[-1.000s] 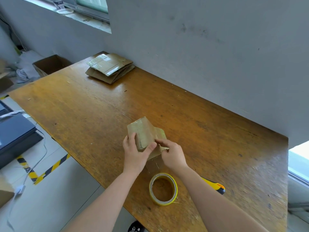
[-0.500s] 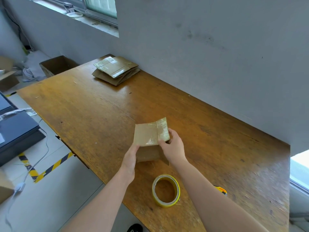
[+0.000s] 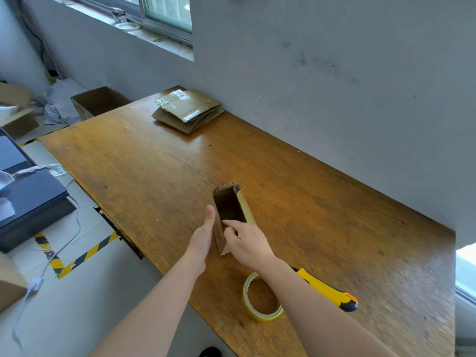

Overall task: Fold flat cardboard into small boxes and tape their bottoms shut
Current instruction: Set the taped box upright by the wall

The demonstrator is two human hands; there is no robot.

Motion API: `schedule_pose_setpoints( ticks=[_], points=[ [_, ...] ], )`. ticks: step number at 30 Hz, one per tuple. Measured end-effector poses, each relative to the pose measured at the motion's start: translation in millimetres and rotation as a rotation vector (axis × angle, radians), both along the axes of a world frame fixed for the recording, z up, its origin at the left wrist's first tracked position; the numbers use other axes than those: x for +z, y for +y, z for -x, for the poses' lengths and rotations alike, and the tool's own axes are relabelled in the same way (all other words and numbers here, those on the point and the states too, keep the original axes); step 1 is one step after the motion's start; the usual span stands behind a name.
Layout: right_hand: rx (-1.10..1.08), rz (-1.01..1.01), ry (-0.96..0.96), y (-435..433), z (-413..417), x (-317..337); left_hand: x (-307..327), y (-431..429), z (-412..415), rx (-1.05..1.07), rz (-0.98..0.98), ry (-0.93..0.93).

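Note:
A small brown cardboard box [image 3: 228, 206] stands on the wooden table [image 3: 159, 176] with its open mouth turned up toward me and its flaps spread. My left hand [image 3: 204, 234] lies flat against the box's left wall. My right hand [image 3: 247, 243] grips the near right edge, with fingertips reaching into the opening. A roll of yellow tape [image 3: 260, 297] lies flat on the table just below my right forearm. A stack of flat, taped cardboard blanks [image 3: 188, 110] rests at the far end by the wall.
A yellow utility knife [image 3: 327, 289] lies right of the tape. An open carton [image 3: 99, 101] stands on the floor beyond the table's far left corner. The grey wall runs along the table's right side. Dark equipment [image 3: 28, 199] and hazard tape are on the floor at left.
The box was held with its taped bottom facing me; it has been turned over and now its open side faces up. My head view has shifted right and closer.

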State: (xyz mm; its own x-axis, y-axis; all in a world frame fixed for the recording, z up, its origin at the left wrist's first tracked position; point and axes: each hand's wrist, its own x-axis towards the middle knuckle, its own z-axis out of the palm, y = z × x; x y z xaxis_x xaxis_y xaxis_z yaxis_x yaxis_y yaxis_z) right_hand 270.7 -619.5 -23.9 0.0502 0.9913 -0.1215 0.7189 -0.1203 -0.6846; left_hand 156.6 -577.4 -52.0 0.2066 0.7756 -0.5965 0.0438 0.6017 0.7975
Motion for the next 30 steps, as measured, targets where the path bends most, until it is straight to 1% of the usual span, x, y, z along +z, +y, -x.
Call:
schedule_pose_setpoints(
  ticks=[2, 3, 5, 6, 7, 8, 10, 12, 13, 15, 21, 30],
  points=[
    [0.049, -0.073, 0.052, -2, 1, 1, -1, 0, 3, -0.027, -0.029, 0.018],
    [0.041, -0.159, 0.011, -3, 2, 0, -3, 0, 4, -0.034, -0.050, 0.054],
    [-0.068, -0.341, -0.215, -3, -1, 1, -8, 1, 2, -0.007, -0.088, 0.139],
    [-0.137, -0.374, -0.320, -2, -3, 2, -9, 1, 2, 0.005, -0.107, 0.180],
    [-0.203, -0.334, -0.379, -1, -4, 4, -8, 1, 2, 0.004, -0.135, 0.227],
    [-0.248, -0.241, -0.398, 1, -6, 4, -7, 2, 3, -0.012, -0.174, 0.277],
    [-0.300, -0.044, -0.335, 4, -11, 3, -3, 4, 5, -0.094, -0.280, 0.322],
    [-0.292, 0.026, -0.283, 7, -15, 3, 2, 7, 4, -0.242, -0.375, 0.350],
    [-0.290, 0.022, -0.269, 8, -16, 1, 6, 8, 2, -0.303, -0.406, 0.376],
    [-0.331, 0.000, -0.222, 7, -20, 1, 11, 11, -3, -0.361, -0.441, 0.398],
    [-0.537, -0.037, -0.139, 1, -46, 12, 32, 24, -31, -0.496, -0.513, 0.372],
    [-0.888, -0.073, -0.088, -44, -117, 29, 52, 22, -131, -0.806, -0.661, 0.310]
  ],
)
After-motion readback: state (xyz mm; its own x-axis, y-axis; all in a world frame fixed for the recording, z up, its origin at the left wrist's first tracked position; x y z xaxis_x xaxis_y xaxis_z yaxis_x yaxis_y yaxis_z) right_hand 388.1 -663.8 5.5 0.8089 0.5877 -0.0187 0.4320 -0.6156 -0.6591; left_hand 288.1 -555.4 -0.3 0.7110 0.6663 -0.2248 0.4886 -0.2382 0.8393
